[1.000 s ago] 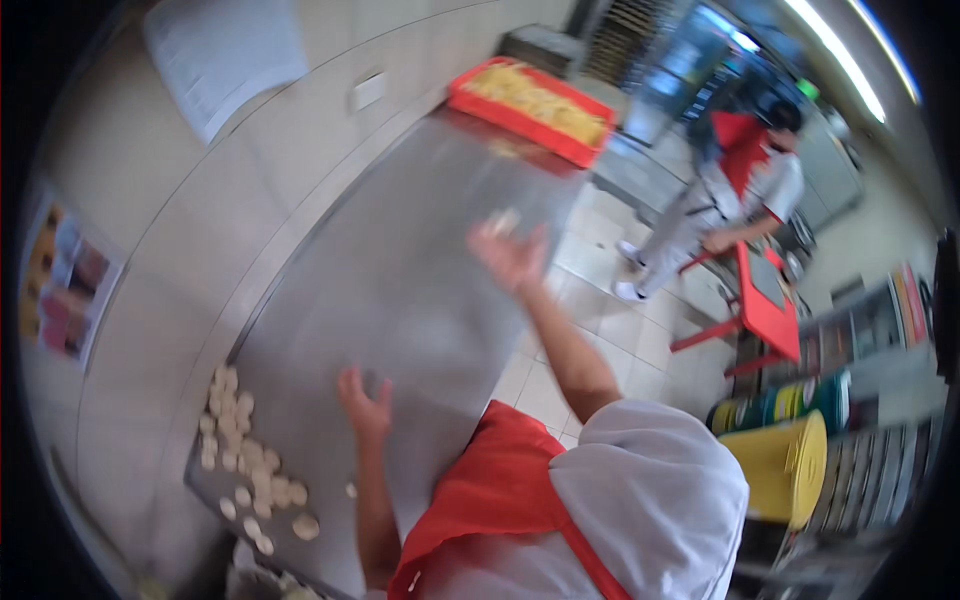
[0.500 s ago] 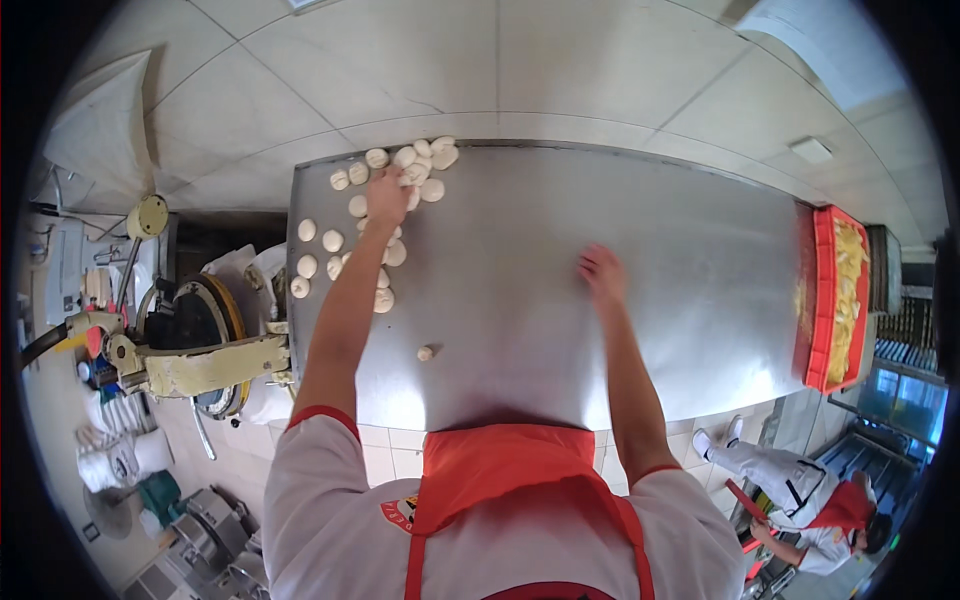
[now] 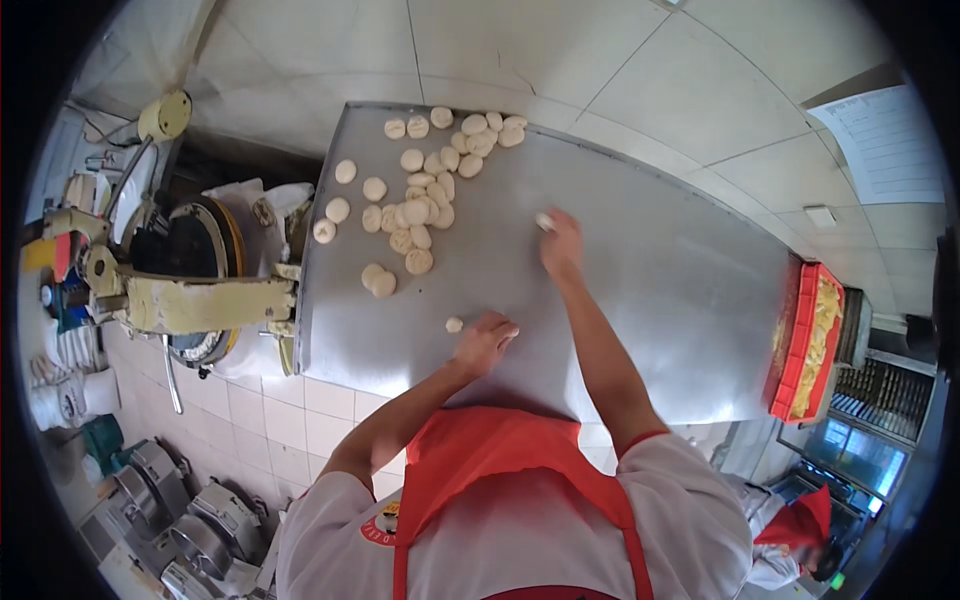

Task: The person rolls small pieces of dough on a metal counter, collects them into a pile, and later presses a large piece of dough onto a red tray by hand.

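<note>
My left hand (image 3: 482,347) is low over the near part of the steel table, its fingers closed on a small pale piece of dough (image 3: 511,331). Just to its left a small dough ball (image 3: 454,325) lies alone on the metal. Farther out and to the right, my right hand (image 3: 562,247) pinches another pale bit of dough (image 3: 544,221) at its fingertips. Many round, flattened dough pieces (image 3: 418,212) are clustered at the table's far left. Two touching pieces (image 3: 378,280) lie nearer than the rest of that group.
The steel table (image 3: 660,290) runs off to the right, where a red crate (image 3: 800,345) of yellowish pieces stands at its end. A cream-coloured machine (image 3: 210,303) adjoins the left edge. Another person in a red apron (image 3: 795,520) is at the lower right.
My left hand has come back from the dough cluster to the near middle of the table. My right hand, empty-looking before, now holds dough. The whole view has turned somewhat.
</note>
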### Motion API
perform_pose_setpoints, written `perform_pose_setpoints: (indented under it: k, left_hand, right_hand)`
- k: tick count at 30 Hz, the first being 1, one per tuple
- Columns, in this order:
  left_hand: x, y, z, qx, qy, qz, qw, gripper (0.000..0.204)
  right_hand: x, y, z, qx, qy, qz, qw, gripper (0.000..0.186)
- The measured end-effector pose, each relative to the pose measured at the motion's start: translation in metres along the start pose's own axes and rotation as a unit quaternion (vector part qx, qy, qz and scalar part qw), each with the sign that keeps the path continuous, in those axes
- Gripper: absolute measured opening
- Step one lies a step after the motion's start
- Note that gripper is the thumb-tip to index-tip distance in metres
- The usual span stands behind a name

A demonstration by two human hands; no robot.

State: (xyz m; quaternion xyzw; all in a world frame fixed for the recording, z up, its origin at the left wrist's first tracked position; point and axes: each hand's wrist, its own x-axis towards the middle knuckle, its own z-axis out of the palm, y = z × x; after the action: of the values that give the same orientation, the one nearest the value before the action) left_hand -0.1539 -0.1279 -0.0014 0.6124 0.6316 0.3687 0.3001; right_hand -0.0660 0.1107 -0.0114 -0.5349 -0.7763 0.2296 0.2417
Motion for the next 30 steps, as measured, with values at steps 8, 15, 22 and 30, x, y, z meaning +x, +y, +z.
perform_pose_setpoints:
  k: [8,15,22,30]
  left_hand:
    - [0.016,0.015,0.04,0.235,-0.146,0.115,0.954,0.073]
    - [0.158,0.05,0.082,0.346,-0.228,0.048,0.909,0.084]
    - [0.176,0.066,0.115,0.329,-0.136,0.007,0.934,0.079]
    - [0.035,0.079,0.091,-0.109,-0.094,-0.145,0.979,0.041]
  right_hand:
    - [-0.303,0.105,-0.131,-0.167,-0.066,0.028,0.983,0.063]
    - [-0.078,0.116,-0.126,-0.334,-0.102,0.173,0.921,0.076]
    - [-0.063,0.145,-0.114,-0.265,0.054,0.158,0.95,0.066]
    - [-0.25,0.084,-0.09,0.212,0.064,0.401,0.889,0.04]
